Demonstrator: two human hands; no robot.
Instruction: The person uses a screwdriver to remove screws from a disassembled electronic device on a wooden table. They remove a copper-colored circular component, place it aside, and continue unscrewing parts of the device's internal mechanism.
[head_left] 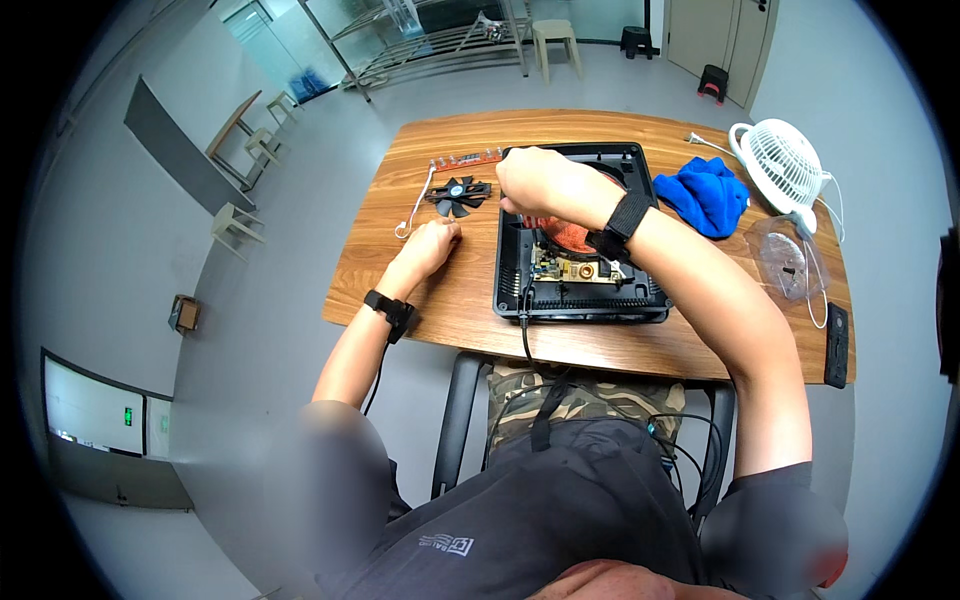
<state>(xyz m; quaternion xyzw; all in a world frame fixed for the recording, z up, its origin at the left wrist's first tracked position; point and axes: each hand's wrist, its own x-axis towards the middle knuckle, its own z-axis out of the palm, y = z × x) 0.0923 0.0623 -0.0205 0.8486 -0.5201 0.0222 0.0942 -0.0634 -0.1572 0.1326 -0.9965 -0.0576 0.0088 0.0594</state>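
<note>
An opened induction cooker base (pixel 590 302), a black shell, lies in the middle of the wooden table. Inside show a reddish round coil (pixel 570 236) and a yellowish circuit board (pixel 590 271). My right hand (pixel 540 182) is closed above the shell's upper left part; its fingertips and anything in them are hidden. My left hand (pixel 432 248) rests curled on the table left of the shell, just below a black cooling fan (pixel 457 197). What its fingers hold, if anything, is too small to make out. Behind the fan lies an orange strip circuit board (pixel 467 161) with a white cable.
To the right are a blue cloth (pixel 703 196), a white fan-like appliance (pixel 782 165), a clear plastic cover (pixel 785 258) and a black flat bar (pixel 837 346). A black cord (pixel 526 340) runs from the shell over the table's near edge. Stools and a metal rack stand beyond.
</note>
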